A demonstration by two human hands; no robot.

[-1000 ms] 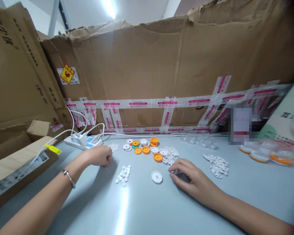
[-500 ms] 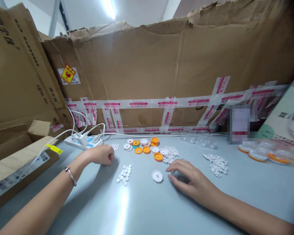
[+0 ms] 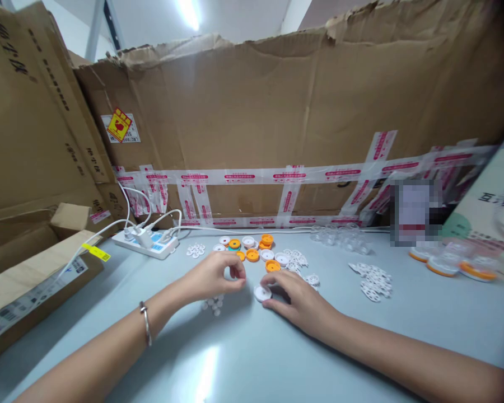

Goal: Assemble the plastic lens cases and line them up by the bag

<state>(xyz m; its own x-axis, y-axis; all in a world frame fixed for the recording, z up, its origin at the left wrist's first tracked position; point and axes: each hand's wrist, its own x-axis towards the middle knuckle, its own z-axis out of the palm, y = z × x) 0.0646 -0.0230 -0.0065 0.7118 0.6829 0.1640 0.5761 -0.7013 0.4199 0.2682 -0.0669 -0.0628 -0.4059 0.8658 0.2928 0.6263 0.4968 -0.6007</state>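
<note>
My right hand has its thumb and fingers around the rim of a white round dish-shaped part lying on the table. Just left of that part, my left hand hovers with thumb and fingertips pinched together; anything between them is too small to make out. Under the left hand lie small white discs, partly hidden by it. Beyond both hands sits a group of orange round parts and white round parts. White cut-out plates lie behind my right hand.
Small white rings lie near a power strip with cables. More white cut-out plates, clear round pieces and orange-white domed items are at the right. Cardboard boxes wall the back and left.
My left hand has moved right from beside the small rings toward the white dish-shaped part. My right hand has moved left and closed on that part, shifting it slightly.
</note>
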